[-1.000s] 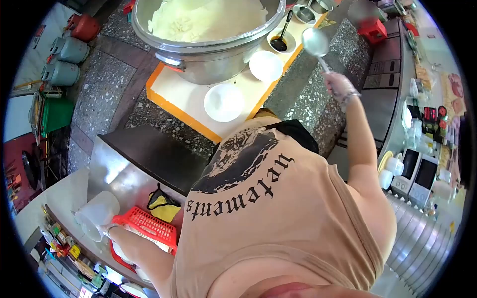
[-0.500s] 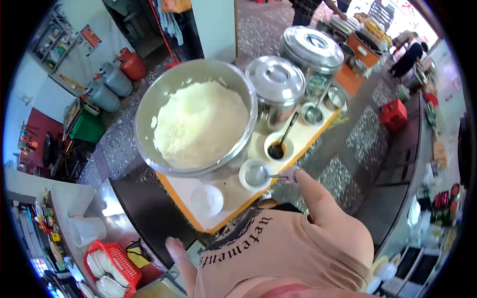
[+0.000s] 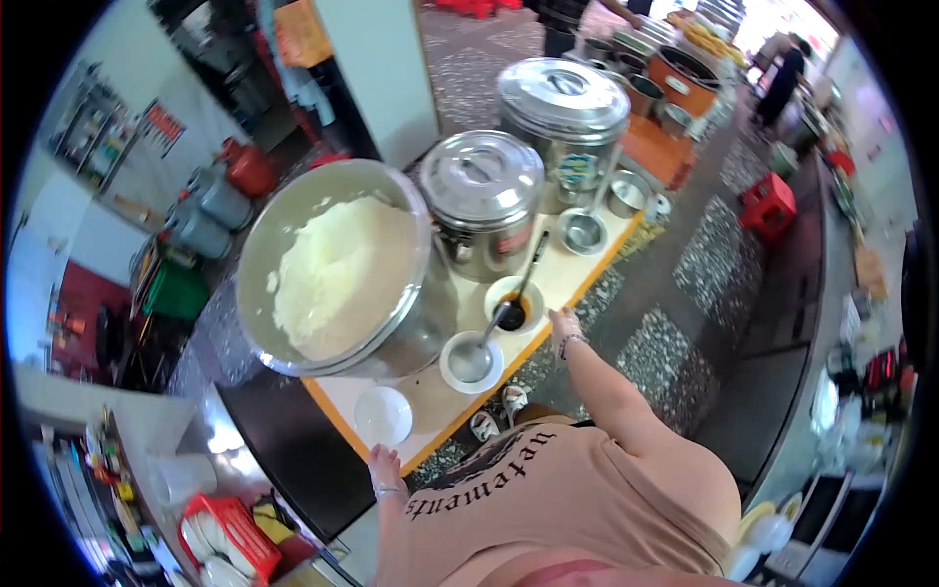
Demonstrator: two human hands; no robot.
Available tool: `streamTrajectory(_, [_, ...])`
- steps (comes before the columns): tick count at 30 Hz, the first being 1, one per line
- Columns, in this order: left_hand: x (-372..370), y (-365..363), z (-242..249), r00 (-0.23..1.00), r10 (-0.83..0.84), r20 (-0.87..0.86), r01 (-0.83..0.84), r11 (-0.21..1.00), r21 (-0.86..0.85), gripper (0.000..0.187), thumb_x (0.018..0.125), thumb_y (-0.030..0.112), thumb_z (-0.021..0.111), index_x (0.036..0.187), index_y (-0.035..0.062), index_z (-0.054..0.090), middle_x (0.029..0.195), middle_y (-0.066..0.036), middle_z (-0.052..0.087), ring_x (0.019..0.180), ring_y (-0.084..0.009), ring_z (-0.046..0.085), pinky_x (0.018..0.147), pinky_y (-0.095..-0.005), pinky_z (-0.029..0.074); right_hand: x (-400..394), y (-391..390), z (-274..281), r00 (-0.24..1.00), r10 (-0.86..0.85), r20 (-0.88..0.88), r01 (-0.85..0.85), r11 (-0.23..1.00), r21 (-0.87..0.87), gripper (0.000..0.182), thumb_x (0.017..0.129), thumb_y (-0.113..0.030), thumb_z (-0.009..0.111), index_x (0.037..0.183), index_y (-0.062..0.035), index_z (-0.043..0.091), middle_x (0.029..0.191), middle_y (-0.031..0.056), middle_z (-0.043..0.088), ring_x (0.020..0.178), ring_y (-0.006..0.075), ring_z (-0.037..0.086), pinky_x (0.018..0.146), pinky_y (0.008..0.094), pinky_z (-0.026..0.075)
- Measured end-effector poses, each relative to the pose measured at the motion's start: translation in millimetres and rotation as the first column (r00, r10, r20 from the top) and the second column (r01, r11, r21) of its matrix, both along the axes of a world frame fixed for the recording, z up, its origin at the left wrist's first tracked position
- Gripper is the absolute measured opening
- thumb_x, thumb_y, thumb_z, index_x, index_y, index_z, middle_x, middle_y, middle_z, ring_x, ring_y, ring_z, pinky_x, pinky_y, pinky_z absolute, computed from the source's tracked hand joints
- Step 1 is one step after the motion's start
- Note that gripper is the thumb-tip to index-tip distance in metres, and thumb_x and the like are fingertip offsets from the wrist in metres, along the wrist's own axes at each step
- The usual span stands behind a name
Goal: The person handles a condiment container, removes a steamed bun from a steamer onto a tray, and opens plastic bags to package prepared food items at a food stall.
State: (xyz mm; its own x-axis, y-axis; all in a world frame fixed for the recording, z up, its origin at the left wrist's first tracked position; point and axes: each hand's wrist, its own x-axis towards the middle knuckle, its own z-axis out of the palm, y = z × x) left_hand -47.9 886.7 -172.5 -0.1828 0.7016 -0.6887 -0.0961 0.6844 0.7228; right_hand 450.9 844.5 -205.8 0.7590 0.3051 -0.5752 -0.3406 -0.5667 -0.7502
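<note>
My left hand is at the table's near edge, fingers apart, just below a white bowl. My right hand hovers beside the table's right edge, fingers stretched out and holding nothing. Left of it, a metal ladle rests in a white bowl, its handle leaning toward another bowl of dark brown liquid with a black-handled spoon. A large steel pot holds a pale, soft, creamy mass, partly scooped away on one side.
Two lidded steel pots stand at the back of the table. A second ladle sits in a bowl beside a metal container. Gas cylinders, a red stool and a red basket surround the table. Another person stands far off.
My right hand has let go of the ladle, whose handle now leans toward the dark liquid's bowl. My left hand has risen to the table edge beside the white bowl. The view has shifted.
</note>
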Motion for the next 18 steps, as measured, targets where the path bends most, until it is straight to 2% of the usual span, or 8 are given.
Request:
streamTrajectory(3, [38,10,-20,0.985,-0.169,0.038,0.172,0.982,-0.075,0.042,0.088,0.019,0.058,0.126,0.0053,0.046,0.098,-0.007,0.054,0.085,-0.0161,0.056,0.072,-0.0269,0.046,25,-80,10,0.982,0.013,0.188,0.028,0.976,-0.215,0.075,0.080,-0.040,0.065,0.139,0.0006,0.040,0.136,0.0229,0.048,0.125,0.0337,0.048,0.103,0.0382,0.039])
streamTrajectory(4, [52,9,-22,0.970,-0.238,0.037,0.241,0.966,-0.092,0.043,0.088,0.019,0.059,0.126,0.0041,0.045,0.098,-0.007,0.055,0.084,-0.0164,0.056,0.072,-0.0268,0.046,29,-110,51,0.987,-0.051,0.151,0.086,0.969,-0.231,0.076,0.079,-0.042,0.066,0.137,0.0015,0.042,0.136,0.0217,0.049,0.127,0.0341,0.046,0.104,0.0373,0.038])
streamTrajectory(5, [70,8,-24,0.963,-0.267,0.039,0.269,0.958,-0.094,0.043,0.088,0.019,0.059,0.126,0.0041,0.045,0.098,-0.007,0.055,0.084,-0.0164,0.056,0.072,-0.0268,0.046,43,-146,18,0.937,-0.311,0.156,0.324,0.944,-0.061,0.074,0.078,-0.041,0.067,0.134,0.0012,0.046,0.131,0.0201,0.054,0.123,0.0335,0.050,0.102,0.0378,0.039])
streamTrajectory(8, [157,4,-8,0.863,-0.500,0.069,0.498,0.866,0.044,0.041,0.087,0.020,0.061,0.122,0.0006,0.049,0.100,-0.009,0.058,0.087,-0.0167,0.059,0.076,-0.0275,0.048,98,-285,-22,0.906,-0.407,0.118,0.422,0.840,-0.341,0.064,0.077,-0.038,0.067,0.125,0.0017,0.053,0.116,0.0194,0.063,0.106,0.0339,0.060,0.089,0.0424,0.046])
streamTrajectory(10, [217,2,6,0.769,-0.636,0.062,0.631,0.771,0.084,0.038,0.087,0.020,0.061,0.119,0.0008,0.052,0.097,-0.008,0.060,0.085,-0.0157,0.060,0.075,-0.0270,0.048,123,-367,-47,0.883,-0.436,0.171,0.448,0.681,-0.580,0.059,0.075,-0.036,0.068,0.119,0.0015,0.057,0.103,0.0174,0.068,0.100,0.0323,0.065,0.082,0.0435,0.050])
streamTrajectory(15, [371,-37,-22,0.488,-0.867,0.097,0.860,0.497,0.115,0.023,0.092,0.020,0.059,0.106,0.0022,0.059,0.086,-0.002,0.061,0.073,-0.0084,0.056,0.065,-0.0216,0.044,147,-479,-18,0.642,-0.729,-0.235,0.497,0.630,-0.597,0.048,0.090,-0.044,0.046,0.119,-0.0092,0.062,0.132,0.0119,0.057,0.121,0.0246,0.054,0.096,0.0388,0.046])
streamTrajectory(16, [409,-49,-25,0.481,-0.856,0.192,0.861,0.502,0.084,0.018,0.092,0.018,0.057,0.102,0.0029,0.059,0.082,-0.001,0.058,0.069,-0.0066,0.052,0.062,-0.0203,0.042,159,-514,-57,0.708,-0.662,-0.244,0.416,0.671,-0.613,0.047,0.090,-0.042,0.047,0.124,-0.0096,0.058,0.133,0.0113,0.055,0.120,0.0242,0.054,0.097,0.0372,0.045])
streamTrajectory(18, [492,-88,-18,0.401,-0.913,0.072,0.908,0.407,0.099,0.022,0.093,0.022,0.055,0.103,0.0029,0.059,0.081,0.001,0.056,0.069,-0.0075,0.050,0.064,-0.0232,0.042,185,-587,-139,0.820,-0.512,-0.257,0.249,0.722,-0.645,0.049,0.091,-0.037,0.049,0.133,-0.0104,0.050,0.136,0.0099,0.052,0.119,0.0234,0.054,0.099,0.0340,0.042])
